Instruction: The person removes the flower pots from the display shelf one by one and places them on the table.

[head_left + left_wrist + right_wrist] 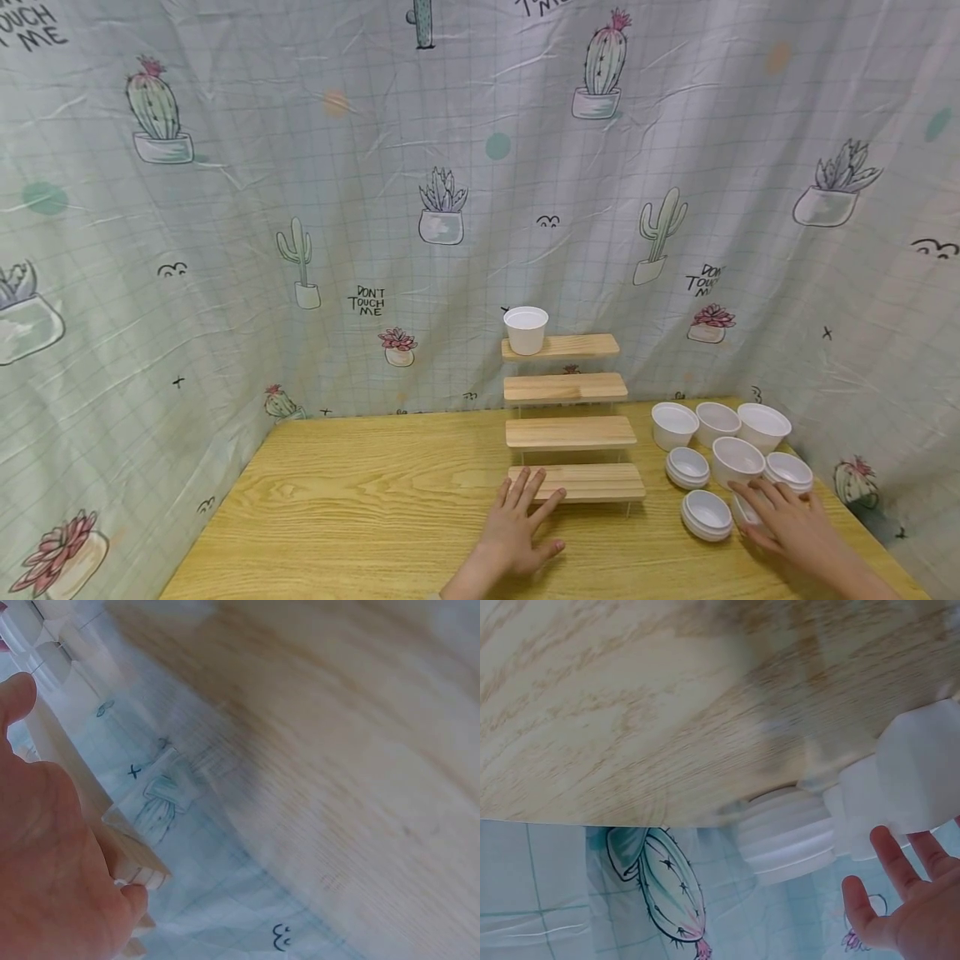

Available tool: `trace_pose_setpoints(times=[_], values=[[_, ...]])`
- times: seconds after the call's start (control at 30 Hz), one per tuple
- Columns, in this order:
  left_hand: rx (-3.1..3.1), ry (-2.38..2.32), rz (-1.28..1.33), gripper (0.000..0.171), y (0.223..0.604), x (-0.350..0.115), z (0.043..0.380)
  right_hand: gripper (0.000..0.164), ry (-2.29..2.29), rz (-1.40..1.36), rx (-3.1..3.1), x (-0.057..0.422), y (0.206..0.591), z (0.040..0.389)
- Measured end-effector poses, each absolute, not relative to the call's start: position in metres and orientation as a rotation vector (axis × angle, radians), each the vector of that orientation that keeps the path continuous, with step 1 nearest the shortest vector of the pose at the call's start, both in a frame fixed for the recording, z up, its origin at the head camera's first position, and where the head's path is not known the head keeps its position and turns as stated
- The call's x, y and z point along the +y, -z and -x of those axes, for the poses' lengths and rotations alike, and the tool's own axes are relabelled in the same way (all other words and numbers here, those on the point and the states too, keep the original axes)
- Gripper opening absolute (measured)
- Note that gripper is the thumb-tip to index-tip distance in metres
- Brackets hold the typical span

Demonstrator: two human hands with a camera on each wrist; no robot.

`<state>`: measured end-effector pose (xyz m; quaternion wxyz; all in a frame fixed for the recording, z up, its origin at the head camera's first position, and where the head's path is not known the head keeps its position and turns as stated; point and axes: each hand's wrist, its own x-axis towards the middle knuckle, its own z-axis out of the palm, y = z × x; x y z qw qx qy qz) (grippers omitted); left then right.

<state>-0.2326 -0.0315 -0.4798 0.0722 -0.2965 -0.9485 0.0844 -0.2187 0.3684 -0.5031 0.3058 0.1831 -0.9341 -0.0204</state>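
Observation:
My left hand (517, 529) has its fingers spread at the lowest step of a wooden tiered stand (588, 483). Its fingertips overlap the front left part of that step; in the left wrist view the hand is beside the plank ends (139, 874). At the right, my right hand (795, 529) reaches over a white plastic cup (747, 510), which its fingers partly cover. The right wrist view has the fingers extended and apart, one fingertip (880, 836) right at the side of an angular white cup (922, 769). A round white cup (527, 332) stands upright on the stand's top step, at its left end.
Deep white cups (674, 427) stand in a back row to the right of the stand. A larger cup (738, 460) and shallow round cups (707, 515) sit in front of them. The wooden table (360, 500) extends left. A cactus-print curtain (360, 208) hangs behind and at both sides.

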Motion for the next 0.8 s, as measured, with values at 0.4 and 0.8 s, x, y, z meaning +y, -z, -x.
trace_pose_setpoints(times=[0.4,0.8], values=[[-2.846,-0.265,0.885,0.063,0.482,-0.031,0.234,0.054,-0.003,-0.470,-2.477,0.368,0.498,0.215],[-2.854,-0.258,0.887,0.064,0.479,-0.032,0.232,0.052,0.007,-0.531,-2.394,0.355,0.479,0.214]])
